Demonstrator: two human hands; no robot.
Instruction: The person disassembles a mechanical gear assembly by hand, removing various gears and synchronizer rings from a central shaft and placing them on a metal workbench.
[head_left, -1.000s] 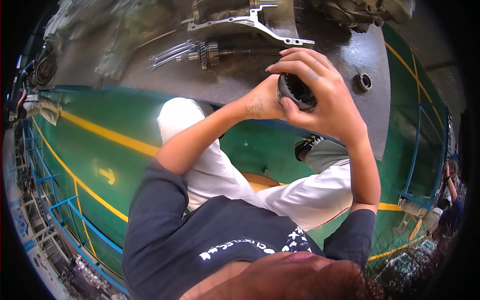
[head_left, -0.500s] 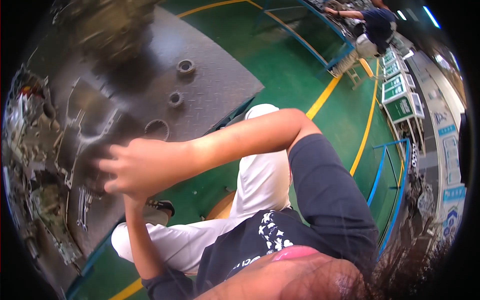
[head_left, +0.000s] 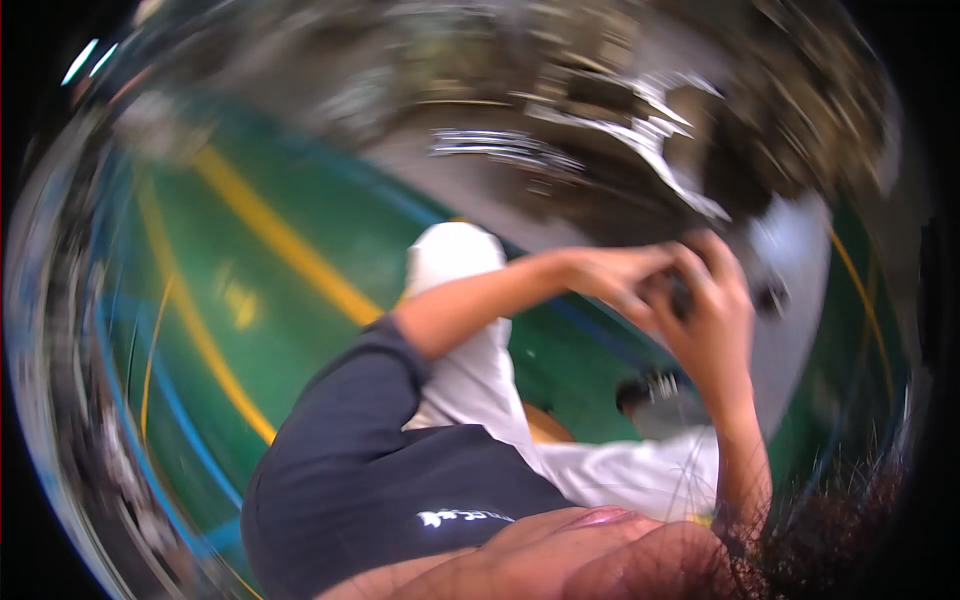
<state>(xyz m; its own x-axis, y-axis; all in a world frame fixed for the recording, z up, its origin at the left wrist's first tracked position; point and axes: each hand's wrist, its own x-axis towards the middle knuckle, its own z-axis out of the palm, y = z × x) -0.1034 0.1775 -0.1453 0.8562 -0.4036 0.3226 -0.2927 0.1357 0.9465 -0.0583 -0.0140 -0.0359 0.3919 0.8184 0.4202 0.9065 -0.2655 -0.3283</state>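
Observation:
My left hand (head_left: 612, 278) and my right hand (head_left: 722, 305) meet in front of me at the near edge of the metal worktable (head_left: 790, 345). Between them is a small dark part (head_left: 672, 290), with the fingers of both hands curled round it. Motion blur and the fingers hide its shape, so its kind cannot be made out. Just past my right hand, a dark, round-looking piece (head_left: 772, 296) rests on the table. Farther off lie shiny wrenches (head_left: 490, 146), smeared by movement, and a pale, thin-edged metal casting (head_left: 660, 150).
Blurred heaps of metal machine parts (head_left: 810, 110) cover the far side of the table. A green floor (head_left: 240, 290) with yellow lines (head_left: 290, 255) runs on the left, beside a blue frame (head_left: 190, 440). A dark shoe (head_left: 650, 390) shows under the table edge.
The view has swung strongly to the left, shifting the table toward the upper right. My hands, which overlapped at the picture's left, now meet right of centre round a dark part.

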